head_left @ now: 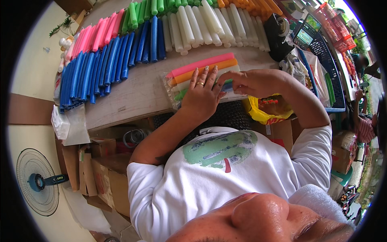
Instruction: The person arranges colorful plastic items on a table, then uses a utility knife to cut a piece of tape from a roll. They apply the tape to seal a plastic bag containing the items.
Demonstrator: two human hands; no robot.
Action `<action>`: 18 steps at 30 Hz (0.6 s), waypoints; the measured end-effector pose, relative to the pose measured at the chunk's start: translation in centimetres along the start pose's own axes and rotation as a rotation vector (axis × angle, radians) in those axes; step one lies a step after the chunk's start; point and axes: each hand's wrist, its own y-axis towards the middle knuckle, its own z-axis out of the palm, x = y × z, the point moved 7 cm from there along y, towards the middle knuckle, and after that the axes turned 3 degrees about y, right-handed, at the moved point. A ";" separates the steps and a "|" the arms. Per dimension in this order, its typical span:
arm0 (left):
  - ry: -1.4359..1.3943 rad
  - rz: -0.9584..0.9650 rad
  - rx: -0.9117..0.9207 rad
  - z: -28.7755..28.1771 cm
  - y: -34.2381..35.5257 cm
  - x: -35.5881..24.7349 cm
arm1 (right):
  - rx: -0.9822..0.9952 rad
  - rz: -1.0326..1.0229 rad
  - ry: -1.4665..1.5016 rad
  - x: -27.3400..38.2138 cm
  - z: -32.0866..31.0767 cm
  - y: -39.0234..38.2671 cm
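Note:
A clear plastic bag (168, 85) lies on the table's near edge, with a row of candles in it. Its pink candle (201, 64) is farthest from me, then an orange candle (223, 64), a white one, a green one and a blue one, partly covered by my hands. My left hand (203, 93) rests flat across the bag, fingers stretched out and a ring on one of them. At the bag's right side my right hand (246, 82) has its fingers bent inward, index finger reaching close to my left hand. What those fingers pinch is hidden.
Piles of blue candles (100, 64), pink candles (98, 32), green candles (147, 9), white candles (201, 26) and orange candles (262, 6) cover the table's far side. A black tape dispenser (278, 38) stands right. A yellow bag (258, 113) hangs below the edge, near a blue crate (336, 90).

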 end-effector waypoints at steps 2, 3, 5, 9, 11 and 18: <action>0.003 0.001 0.010 0.0 0.1 0.0 | -0.041 -0.028 -0.037 0.1 0.1 0.6; -0.002 0.001 0.000 -0.2 0.3 -0.1 | -0.090 -0.014 -0.072 -0.4 -0.1 0.7; -0.008 -0.001 -0.013 -0.3 0.3 -0.1 | -0.183 0.009 -0.145 -1.3 -0.7 0.9; -0.018 -0.009 -0.024 -0.1 0.2 0.0 | -0.138 0.084 -0.089 -1.8 -1.3 1.3; -0.026 -0.012 -0.025 -0.1 0.2 0.0 | -0.107 0.072 -0.064 -1.8 -1.4 1.4; -0.038 -0.032 -0.006 0.0 0.4 0.0 | -0.258 0.248 0.001 -5.7 -2.6 1.5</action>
